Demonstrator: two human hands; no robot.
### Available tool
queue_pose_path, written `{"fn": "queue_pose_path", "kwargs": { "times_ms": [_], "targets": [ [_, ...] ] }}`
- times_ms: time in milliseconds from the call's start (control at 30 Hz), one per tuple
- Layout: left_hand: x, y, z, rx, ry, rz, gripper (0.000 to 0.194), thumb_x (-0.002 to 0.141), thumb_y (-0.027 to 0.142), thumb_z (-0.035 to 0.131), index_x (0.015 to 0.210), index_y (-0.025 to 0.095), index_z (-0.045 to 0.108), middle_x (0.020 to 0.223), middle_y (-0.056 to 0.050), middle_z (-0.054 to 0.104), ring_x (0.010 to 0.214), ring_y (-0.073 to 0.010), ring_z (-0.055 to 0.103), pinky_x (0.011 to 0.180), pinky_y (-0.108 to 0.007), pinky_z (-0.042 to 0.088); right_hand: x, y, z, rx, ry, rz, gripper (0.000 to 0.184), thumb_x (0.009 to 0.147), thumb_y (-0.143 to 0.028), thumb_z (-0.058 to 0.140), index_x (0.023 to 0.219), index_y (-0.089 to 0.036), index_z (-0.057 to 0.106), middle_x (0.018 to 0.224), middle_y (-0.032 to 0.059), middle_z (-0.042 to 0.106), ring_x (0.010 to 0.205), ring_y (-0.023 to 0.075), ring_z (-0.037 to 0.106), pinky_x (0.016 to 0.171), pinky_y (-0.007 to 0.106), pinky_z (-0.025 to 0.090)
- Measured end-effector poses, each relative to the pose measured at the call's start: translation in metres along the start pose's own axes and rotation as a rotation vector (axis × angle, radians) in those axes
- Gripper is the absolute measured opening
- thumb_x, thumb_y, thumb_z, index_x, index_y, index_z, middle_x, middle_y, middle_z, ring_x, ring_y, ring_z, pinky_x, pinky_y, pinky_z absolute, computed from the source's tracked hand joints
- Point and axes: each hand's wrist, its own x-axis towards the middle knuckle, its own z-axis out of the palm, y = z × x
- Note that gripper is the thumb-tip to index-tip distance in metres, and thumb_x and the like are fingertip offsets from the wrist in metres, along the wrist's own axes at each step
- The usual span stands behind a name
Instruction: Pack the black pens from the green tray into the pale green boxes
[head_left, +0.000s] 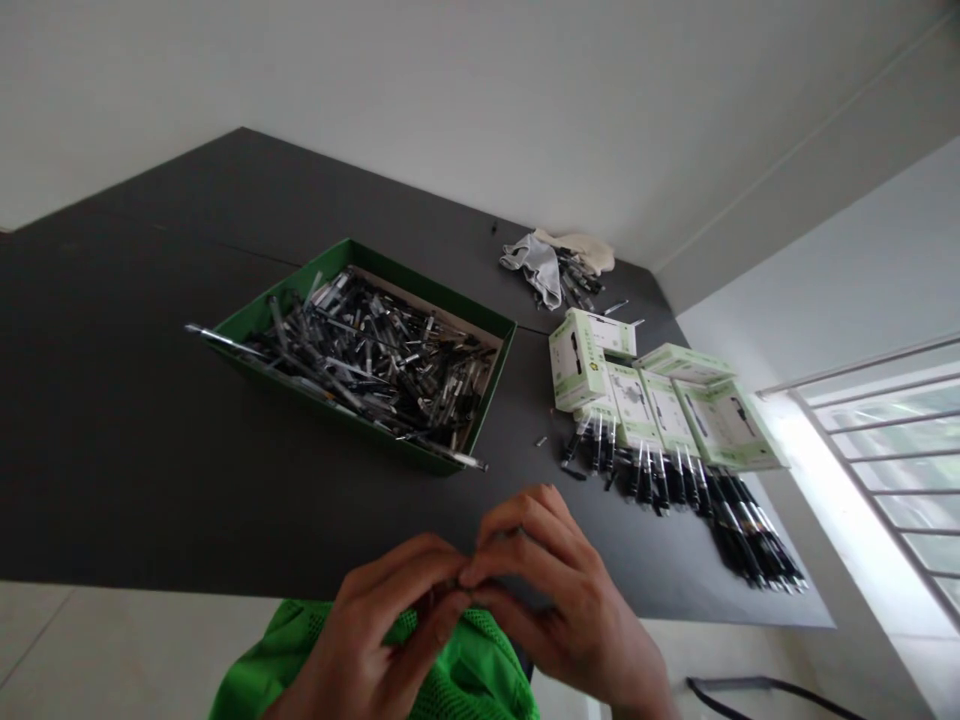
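Note:
Close to my body at the table's front edge, my left hand and my right hand meet with fingertips pinched together. Whatever sits between the fingertips is small and dark, mostly covered by the fingers, and I cannot make out its kind. Beyond the hands stands a green box full of loose pens and pen parts. Two clear pen pieces lie along its near rim. To the right, black pens lie in a row against open white-and-green cartons.
A crumpled grey-and-cream pair of gloves lies at the back right with more pens by it. Small dark bits are scattered near the cartons. The dark table meets a wall behind; a barred window is at right.

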Motion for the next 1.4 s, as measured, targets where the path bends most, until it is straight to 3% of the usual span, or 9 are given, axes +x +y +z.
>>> {"fn": "queue_pose_path", "kwargs": {
  "times_ms": [200,300,433,633,700,800,967,1100,1400],
  "targets": [
    [0.002,0.0,-0.03,0.062,0.084,0.078,0.028,0.098,0.008,0.065,0.117,0.027,0.073,0.089,0.002,0.08,0.068,-0.0101,0.076,0.062,-0.013,0.061,0.054,0.014,-0.048,-0.101,0.087,-0.04,0.02,0.102,-0.017,0.064,0.12,-0.025,0.068,0.11,0.0051,0.07,0.103,0.0191,0.066,0.088,0.034,0.054],
    [-0.001,-0.008,-0.048,0.191,0.198,0.046,0.022,0.099,0.014,0.067,0.117,0.027,0.071,0.093,0.003,0.082,0.067,-0.0101,0.076,0.064,-0.016,0.063,0.095,0.035,-0.061,-0.171,-0.115,-0.044,0.017,0.105,-0.019,0.06,0.117,-0.023,0.071,0.116,0.0067,0.072,0.111,0.0201,0.067,0.099,0.036,0.053],
    [0.009,-0.017,-0.072,0.425,0.318,0.081,0.012,0.1,0.017,0.068,0.109,0.024,0.072,0.103,0.001,0.08,0.092,-0.0147,0.077,0.084,-0.025,0.063,0.139,0.06,-0.046,-0.323,-0.5,-0.017,0.025,0.103,-0.02,0.065,0.127,-0.019,0.072,0.131,0.0101,0.073,0.126,0.0268,0.065,0.113,0.047,0.048],
    [0.046,-0.035,-0.117,0.776,0.343,0.227,0.009,0.105,0.019,0.062,0.105,0.021,0.071,0.128,-0.004,0.076,0.127,-0.0263,0.068,0.12,-0.049,0.045,0.161,0.071,-0.017,-0.333,-0.835,0.096,0.025,0.099,-0.015,0.068,0.121,-0.017,0.078,0.121,0.0097,0.079,0.118,0.0275,0.072,0.105,0.041,0.053],
    [0.051,-0.046,-0.128,0.806,0.301,0.256,0.009,0.104,0.018,0.064,0.108,0.021,0.071,0.115,-0.002,0.078,0.11,-0.0219,0.073,0.12,-0.047,0.046,0.161,0.075,-0.02,-0.24,-0.84,0.093,0.024,0.104,-0.016,0.06,0.118,-0.02,0.079,0.117,0.0067,0.08,0.113,0.024,0.073,0.101,0.037,0.053],
    [0.05,-0.058,-0.135,0.784,0.247,0.264,0.013,0.103,0.017,0.067,0.113,0.022,0.073,0.11,0.0,0.077,0.111,-0.0214,0.073,0.109,-0.039,0.054,0.16,0.088,-0.033,-0.214,-0.686,0.084,0.031,0.11,-0.02,0.047,0.121,-0.019,0.076,0.122,0.0078,0.079,0.116,0.0237,0.072,0.104,0.039,0.052],
    [0.044,-0.055,-0.119,0.729,0.297,0.29,0.009,0.103,0.015,0.066,0.105,0.019,0.073,0.098,0.0,0.077,0.098,-0.0153,0.072,0.097,-0.026,0.056,0.175,0.112,-0.04,-0.298,-0.481,0.108,0.031,0.111,-0.022,0.044,0.12,-0.016,0.074,0.122,0.0111,0.076,0.116,0.0243,0.07,0.107,0.041,0.051],
    [0.039,-0.048,-0.107,0.668,0.284,0.307,0.013,0.101,0.006,0.063,0.102,0.017,0.071,0.095,-0.002,0.078,0.093,-0.0145,0.07,0.094,-0.026,0.056,0.199,0.113,-0.026,-0.408,-0.505,0.059,0.03,0.109,-0.018,0.047,0.124,-0.014,0.073,0.124,0.0135,0.073,0.118,0.026,0.069,0.107,0.043,0.052],
    [0.024,-0.063,-0.113,0.549,0.191,0.431,0.017,0.106,0.011,0.057,0.096,0.018,0.068,0.094,-0.005,0.081,0.095,-0.0174,0.075,0.084,-0.028,0.062,0.237,0.06,0.038,-0.343,-0.692,-0.357,0.036,0.107,-0.013,0.051,0.14,-0.013,0.066,0.148,0.0149,0.065,0.137,0.0276,0.06,0.118,0.046,0.048]
  ]
}}
